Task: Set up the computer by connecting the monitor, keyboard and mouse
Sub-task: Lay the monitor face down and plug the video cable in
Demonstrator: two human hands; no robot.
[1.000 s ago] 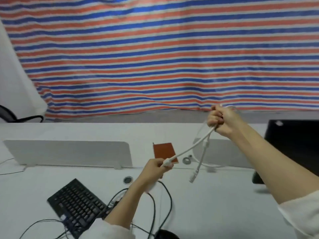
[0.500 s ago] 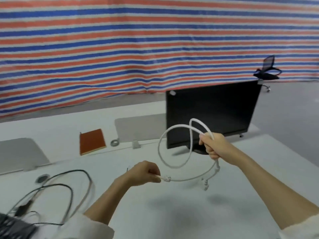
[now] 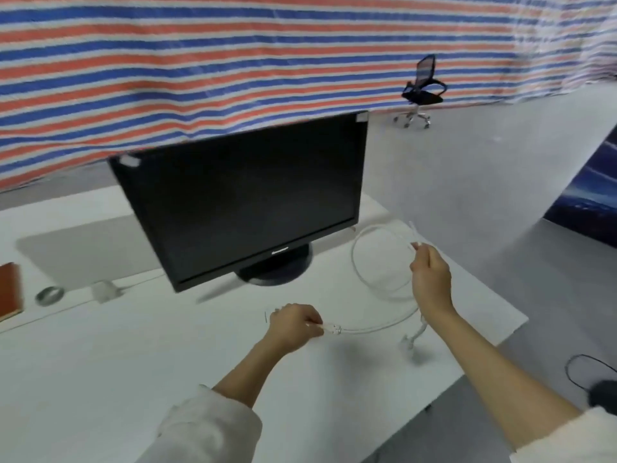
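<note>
Just monitor (image 3: 247,198), roll of tape (image 3: 50,295), notebook (image 3: 9,290) nearby

Between my hands runs a white cable (image 3: 374,327); beyond my left hand (image 3: 293,325) stands a black monitor (image 3: 247,198) on the white table (image 3: 133,345); farther behind hangs a red, blue and white striped tarp (image 3: 200,61).

both hands (image 3: 295,325) (image 3: 430,282) extended forward, fingers (image 3: 312,324) pinched closed.
</note>
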